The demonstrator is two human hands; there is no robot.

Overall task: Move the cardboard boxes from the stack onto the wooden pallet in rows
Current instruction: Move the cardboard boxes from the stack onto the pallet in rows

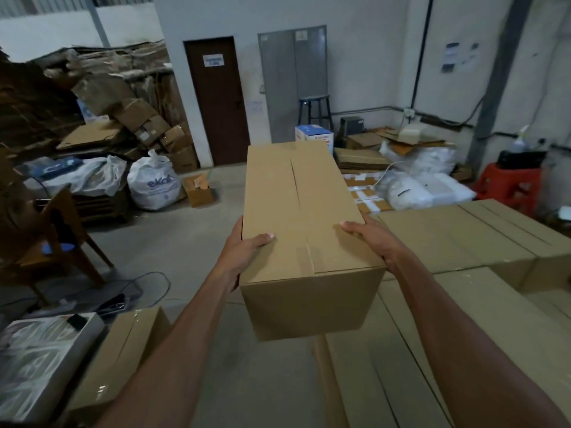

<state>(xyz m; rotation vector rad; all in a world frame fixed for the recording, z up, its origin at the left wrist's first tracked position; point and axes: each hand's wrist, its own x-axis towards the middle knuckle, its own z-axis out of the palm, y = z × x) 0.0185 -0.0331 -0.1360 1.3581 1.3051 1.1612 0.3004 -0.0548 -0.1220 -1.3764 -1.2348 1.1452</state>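
Low at the left, a taped carton [123,350]. Gripping the near end of a cardboard box [302,211] from both sides with left hand [244,254] and right hand [370,239], thumbs on top; held in the air, just left of the stacked boxes [448,242]. Farther off, a white sack [153,183] and a brown door [217,100].

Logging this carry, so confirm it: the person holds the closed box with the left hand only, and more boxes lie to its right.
One error. The head view shows both hands holding the box: the left hand grips its left side, the right hand its right side. It is closed, and more boxes lie to its right.
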